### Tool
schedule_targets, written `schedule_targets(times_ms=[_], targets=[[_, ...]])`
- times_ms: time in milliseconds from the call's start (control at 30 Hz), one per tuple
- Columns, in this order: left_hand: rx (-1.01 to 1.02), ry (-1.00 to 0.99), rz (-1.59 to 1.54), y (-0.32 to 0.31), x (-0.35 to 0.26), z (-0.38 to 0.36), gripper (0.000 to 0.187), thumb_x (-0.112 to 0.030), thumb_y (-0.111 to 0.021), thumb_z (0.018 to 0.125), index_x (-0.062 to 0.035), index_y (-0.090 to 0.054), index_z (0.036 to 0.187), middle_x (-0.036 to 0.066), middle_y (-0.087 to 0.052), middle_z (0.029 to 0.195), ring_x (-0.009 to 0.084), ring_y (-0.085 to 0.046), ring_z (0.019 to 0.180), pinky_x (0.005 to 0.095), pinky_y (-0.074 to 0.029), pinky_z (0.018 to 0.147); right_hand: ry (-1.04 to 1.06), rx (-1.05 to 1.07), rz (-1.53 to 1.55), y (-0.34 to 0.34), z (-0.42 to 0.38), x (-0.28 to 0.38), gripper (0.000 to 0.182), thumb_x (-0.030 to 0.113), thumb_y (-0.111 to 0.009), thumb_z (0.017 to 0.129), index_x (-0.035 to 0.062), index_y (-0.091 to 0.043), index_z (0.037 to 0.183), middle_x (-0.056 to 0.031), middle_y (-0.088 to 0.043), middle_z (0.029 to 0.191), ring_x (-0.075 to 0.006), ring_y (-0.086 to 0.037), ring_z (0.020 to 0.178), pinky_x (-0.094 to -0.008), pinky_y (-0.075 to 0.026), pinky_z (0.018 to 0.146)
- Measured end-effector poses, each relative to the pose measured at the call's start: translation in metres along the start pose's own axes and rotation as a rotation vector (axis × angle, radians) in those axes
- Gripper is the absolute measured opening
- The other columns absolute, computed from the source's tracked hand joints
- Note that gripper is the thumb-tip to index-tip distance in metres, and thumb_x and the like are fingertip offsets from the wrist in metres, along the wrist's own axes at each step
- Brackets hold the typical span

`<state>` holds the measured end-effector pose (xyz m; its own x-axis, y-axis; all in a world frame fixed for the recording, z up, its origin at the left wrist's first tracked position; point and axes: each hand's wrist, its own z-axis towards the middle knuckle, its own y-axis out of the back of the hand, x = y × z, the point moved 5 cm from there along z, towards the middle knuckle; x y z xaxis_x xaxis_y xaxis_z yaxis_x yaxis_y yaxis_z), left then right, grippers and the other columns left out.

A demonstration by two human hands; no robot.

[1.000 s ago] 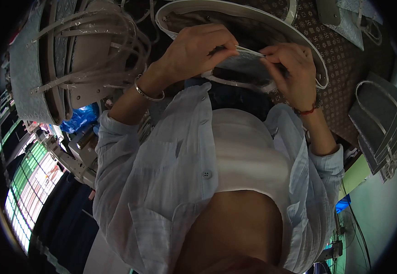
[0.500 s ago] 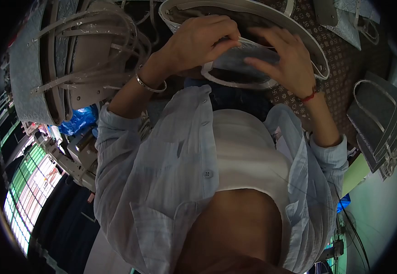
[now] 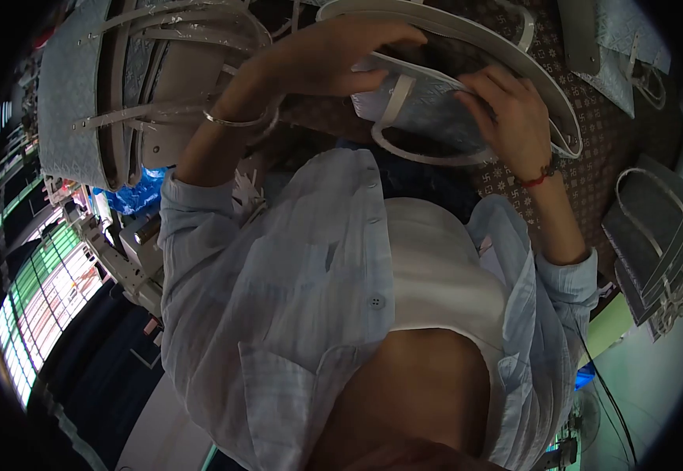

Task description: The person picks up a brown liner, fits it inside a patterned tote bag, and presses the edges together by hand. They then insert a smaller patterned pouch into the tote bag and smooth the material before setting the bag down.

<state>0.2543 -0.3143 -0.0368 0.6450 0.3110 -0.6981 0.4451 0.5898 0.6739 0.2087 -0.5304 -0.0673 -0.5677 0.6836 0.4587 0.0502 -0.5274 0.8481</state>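
Observation:
A pale grey bag (image 3: 428, 110) with white edging and looped handles lies at the top centre, its mouth partly open. My left hand (image 3: 334, 59), with a bangle at the wrist, is at the left end of the bag's near rim; its thumb and fingers are spread apart around that end. My right hand (image 3: 510, 118), with a red string at the wrist, pinches the same rim farther right between thumb and fingers. One handle (image 3: 436, 159) loops below the near panel, towards my body. The bag's inside is dark.
Several grey bags with clear-wrapped straps (image 3: 82, 94) stand at the left, a blue plastic bag (image 3: 141, 192) below them. More bag pieces (image 3: 604, 55) lie at the upper right. Another grey bag (image 3: 648, 228) is at the far right. Patterned brown cloth (image 3: 506, 184) covers the work surface.
My left hand has opened from its pinch on the rim and shifted left. My right hand, spread before, has closed on the rim. The near panel has swung towards my body.

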Motion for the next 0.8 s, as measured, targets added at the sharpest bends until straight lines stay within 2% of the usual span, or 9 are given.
schedule_targets(times_ms=[67, 100, 167, 267, 433, 533, 667, 800], targets=[[0.127, -0.004, 0.179, -0.025, 0.012, -0.011, 0.034, -0.015, -0.068, 0.093, -0.0071, -0.065, 0.126, 0.01, -0.073, 0.113, 0.0272, -0.072, 0.099, 0.0362, -0.057, 0.084, 0.023, -0.033, 0.004, 0.0, 0.002, 0.004, 0.017, 0.027, -0.073, 0.088, 0.0163, -0.075, 0.101, 0.0027, -0.066, 0.087, -0.0192, -0.066, 0.083, -0.0357, -0.048, 0.074], [0.13, -0.002, 0.175, -0.025, 0.01, -0.011, 0.034, -0.015, -0.068, 0.093, -0.0071, -0.065, 0.126, 0.01, -0.073, 0.113, 0.0272, -0.072, 0.099, 0.0362, -0.057, 0.084, 0.04, -0.066, 0.002, 0.001, 0.002, 0.006, 0.018, 0.027, -0.073, 0.089, 0.0168, -0.075, 0.104, 0.0026, -0.067, 0.088, -0.0194, -0.066, 0.083, -0.0356, -0.049, 0.073], [0.278, 0.132, 0.15, -0.031, 0.014, -0.008, 0.039, -0.014, -0.063, 0.094, -0.0109, -0.063, 0.133, 0.011, -0.073, 0.115, 0.0286, -0.072, 0.099, 0.0377, -0.057, 0.087, 0.033, -0.054, 0.02, 0.0, 0.002, 0.006, 0.018, 0.026, -0.073, 0.089, 0.0171, -0.075, 0.104, 0.0024, -0.067, 0.087, -0.0194, -0.066, 0.082, -0.0351, -0.049, 0.073], [0.329, 0.165, 0.038, -0.034, 0.016, -0.007, 0.037, -0.011, -0.062, 0.093, -0.0119, -0.066, 0.129, 0.011, -0.073, 0.113, 0.0283, -0.072, 0.098, 0.0377, -0.057, 0.086, 0.013, -0.019, 0.084, 0.002, 0.004, 0.006, 0.018, 0.026, -0.073, 0.089, 0.0173, -0.076, 0.104, 0.0021, -0.067, 0.086, -0.0195, -0.066, 0.082, -0.0342, -0.049, 0.073], [0.244, 0.125, 0.067, -0.035, 0.012, -0.014, 0.03, -0.009, -0.065, 0.09, -0.0107, -0.071, 0.12, 0.009, -0.075, 0.107, 0.0264, -0.073, 0.095, 0.035, -0.057, 0.082, -0.029, 0.042, 0.212, -0.001, 0.004, 0.007, 0.015, 0.024, -0.074, 0.087, 0.0164, -0.077, 0.099, 0.0015, -0.065, 0.082, -0.0196, -0.065, 0.08, -0.0337, -0.048, 0.071], [0.141, 0.072, 0.135, -0.037, -0.001, -0.023, 0.027, -0.008, -0.068, 0.087, -0.0103, -0.074, 0.113, 0.006, -0.075, 0.103, 0.0232, -0.073, 0.089, 0.0327, -0.057, 0.077, 0.092, 0.002, 0.135, 0.005, -0.002, 0.021, 0.013, 0.019, -0.074, 0.087, 0.0142, -0.076, 0.098, 0.0002, -0.063, 0.08, -0.0199, -0.062, 0.076, -0.034, -0.046, 0.067], [0.004, -0.034, 0.349, -0.048, -0.029, -0.04, 0.024, -0.009, -0.071, 0.081, -0.0086, -0.073, 0.105, 0.002, -0.073, 0.093, 0.0173, -0.069, 0.078, 0.0304, -0.053, 0.069, 0.156, -0.016, 0.046, -0.008, -0.015, 0.046, 0.018, 0.013, -0.071, 0.086, 0.0112, -0.073, 0.103, -0.0009, -0.058, 0.082, -0.0192, -0.06, 0.075, -0.0335, -0.044, 0.065], [-0.034, 0.063, 0.447, -0.081, -0.041, -0.061, 0.022, -0.011, -0.071, 0.078, -0.0085, -0.07, 0.1, 0.0, -0.069, 0.087, 0.0142, -0.066, 0.075, 0.0286, -0.049, 0.069, 0.151, -0.011, 0.015, -0.025, -0.029, 0.06, 0.028, 0.008, -0.069, 0.083, 0.0112, -0.071, 0.111, -0.0003, -0.056, 0.084, -0.0184, -0.059, 0.076, -0.0334, -0.044, 0.065]])
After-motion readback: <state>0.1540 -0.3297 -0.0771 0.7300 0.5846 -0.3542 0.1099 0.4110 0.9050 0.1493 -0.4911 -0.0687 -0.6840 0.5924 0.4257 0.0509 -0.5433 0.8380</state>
